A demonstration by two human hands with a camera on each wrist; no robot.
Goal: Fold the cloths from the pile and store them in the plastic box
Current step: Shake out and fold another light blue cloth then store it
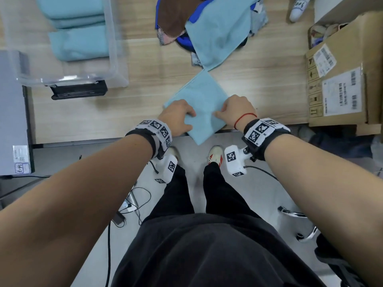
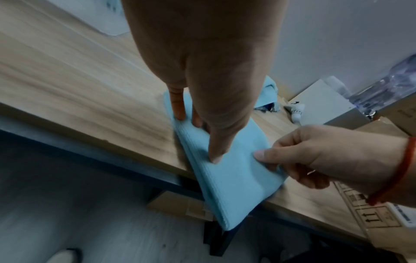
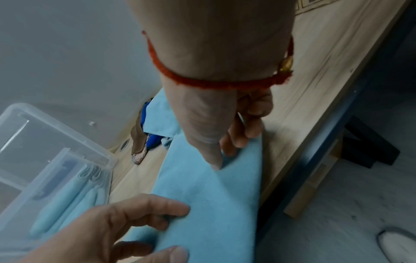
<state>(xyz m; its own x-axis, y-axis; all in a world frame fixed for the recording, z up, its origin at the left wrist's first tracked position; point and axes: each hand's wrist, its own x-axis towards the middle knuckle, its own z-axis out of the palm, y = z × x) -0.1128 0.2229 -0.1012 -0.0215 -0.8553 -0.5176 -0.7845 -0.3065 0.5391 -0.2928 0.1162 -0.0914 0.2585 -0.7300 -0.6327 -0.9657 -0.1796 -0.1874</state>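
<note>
Both the left hand (image 1: 179, 117) and the right hand (image 1: 236, 109) pinch the half-folded blue cloth (image 1: 202, 96); next likely another fold, then the plastic box (image 1: 113, 48)

Three folded light-blue cloths (image 1: 78, 27) lie inside the one plastic box (image 1: 116, 59). Right of the plastic box, one folded cloth (image 1: 204, 104) lies under two hands, beyond it one pile (image 1: 207, 23), and one cardboard box (image 1: 342, 83) farther right.
</note>
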